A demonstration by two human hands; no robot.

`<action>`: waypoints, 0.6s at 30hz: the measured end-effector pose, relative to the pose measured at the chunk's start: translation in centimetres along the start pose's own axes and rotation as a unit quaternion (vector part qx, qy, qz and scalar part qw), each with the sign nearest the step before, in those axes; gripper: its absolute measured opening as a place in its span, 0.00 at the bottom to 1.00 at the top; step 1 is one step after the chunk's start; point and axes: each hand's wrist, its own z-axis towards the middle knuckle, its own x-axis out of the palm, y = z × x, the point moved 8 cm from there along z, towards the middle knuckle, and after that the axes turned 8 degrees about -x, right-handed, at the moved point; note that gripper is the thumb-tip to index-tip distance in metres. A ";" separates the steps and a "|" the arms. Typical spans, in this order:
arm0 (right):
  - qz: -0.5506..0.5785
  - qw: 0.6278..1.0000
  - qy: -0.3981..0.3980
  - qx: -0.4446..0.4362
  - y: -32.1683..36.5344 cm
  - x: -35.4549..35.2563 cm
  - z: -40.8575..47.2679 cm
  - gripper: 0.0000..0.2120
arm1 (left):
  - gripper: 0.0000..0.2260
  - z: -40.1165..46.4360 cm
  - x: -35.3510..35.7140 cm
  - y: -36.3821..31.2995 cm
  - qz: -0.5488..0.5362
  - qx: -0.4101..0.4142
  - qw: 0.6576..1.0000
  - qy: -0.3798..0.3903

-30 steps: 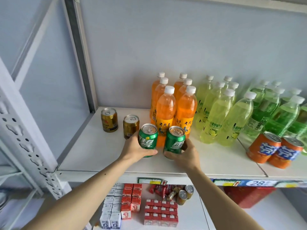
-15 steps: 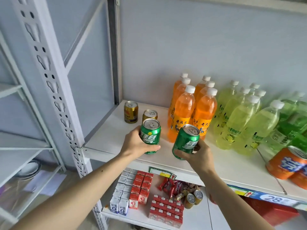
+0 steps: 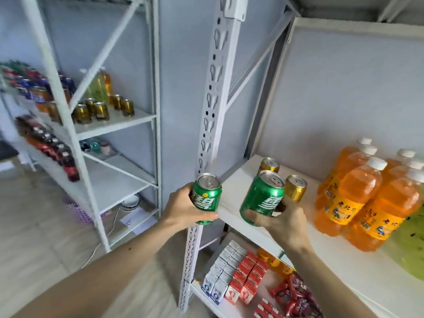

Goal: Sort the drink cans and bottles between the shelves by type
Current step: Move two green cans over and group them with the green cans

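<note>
Head view, the moment of carry-off. My left hand (image 3: 183,208) is wrapped round one green can (image 3: 206,198), fingers curled under its base; my right hand (image 3: 283,218) is clamped on the second green can (image 3: 262,198), which leans left at the centre of the frame. A second ago both cans stood together on the near shelf (image 3: 344,260), in front of the orange bottles (image 3: 358,198). Now both are lifted clear: the left-hand can hangs past the shelf's front corner, in front of the perforated upright (image 3: 215,95), and the right-hand can is raised above the shelf edge. My view has swung leftward too, so the second rack (image 3: 114,120) now fills the upper left of the frame, with a cluster of gold cans (image 3: 101,110) on one of its shelves. Two gold cans (image 3: 296,188) remain behind on the near shelf, just beyond the right-hand can.

Reading: the pick-up appears complete and the transfer begun; the green cans are probably bound for the other rack, where cans already sit. Which shelf there suits them I cannot tell, as that area is blurred.
</note>
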 end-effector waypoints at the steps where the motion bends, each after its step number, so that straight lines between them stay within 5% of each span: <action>1: 0.010 1.000 0.014 -0.009 1.2 1.4 0.5 0.26 | 0.28 0.1 -1.4 1.2 -0.006 -0.012 1.000 -0.014; 7: 0.066 0.993 0.088 -0.036 6.7 12.9 3.4 0.25 | 0.22 0.5 -11.2 7.7 -0.017 -0.075 0.994 -0.079; 18: 0.098 0.980 0.163 -0.055 15.9 36.1 10.6 0.22 | 0.30 7.3 -30.2 15.8 0.016 -0.084 0.989 -0.123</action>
